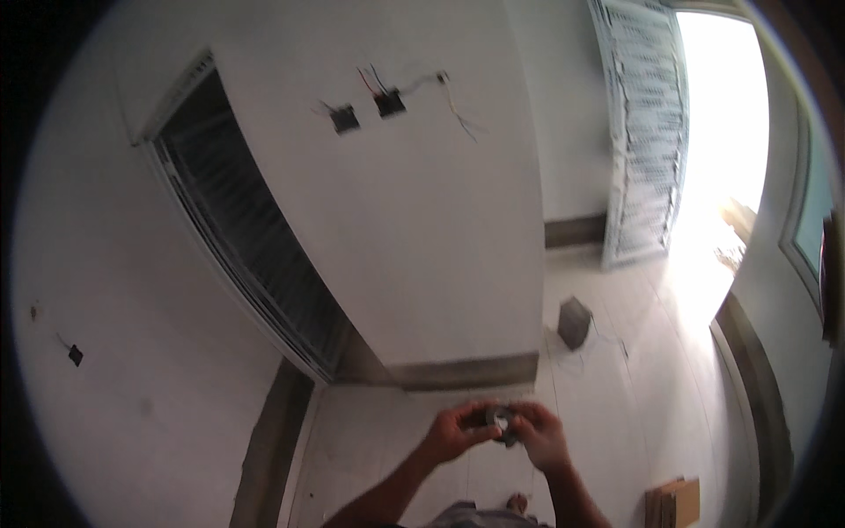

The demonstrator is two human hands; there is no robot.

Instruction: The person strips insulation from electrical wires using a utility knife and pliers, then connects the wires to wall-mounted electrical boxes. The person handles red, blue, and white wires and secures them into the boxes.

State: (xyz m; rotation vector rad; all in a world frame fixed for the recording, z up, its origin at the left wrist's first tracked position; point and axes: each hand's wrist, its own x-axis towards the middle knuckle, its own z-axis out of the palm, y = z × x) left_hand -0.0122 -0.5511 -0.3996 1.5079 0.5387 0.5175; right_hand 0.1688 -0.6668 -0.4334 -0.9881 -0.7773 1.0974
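In front of my body, low in the head view, both hands meet around a small dark ring-shaped thing (500, 414) with a pale middle. It looks like a roll of tape, but blur hides its exact kind. My left hand (452, 433) grips its left side, fingers curled behind and thumb in front. From the other side, my right hand (542, 435) closes on it, with the thumb near its middle. Fingers cover part of the thing.
Black wall boxes (389, 103) with loose wires sit in the white wall ahead. A dark doorway (251, 220) is at left, an opened, wrapped door (647, 132) at far right. On the tiled floor (607, 396) are a dark boxy object (575, 323) with a cord and cardboard boxes (673, 504).
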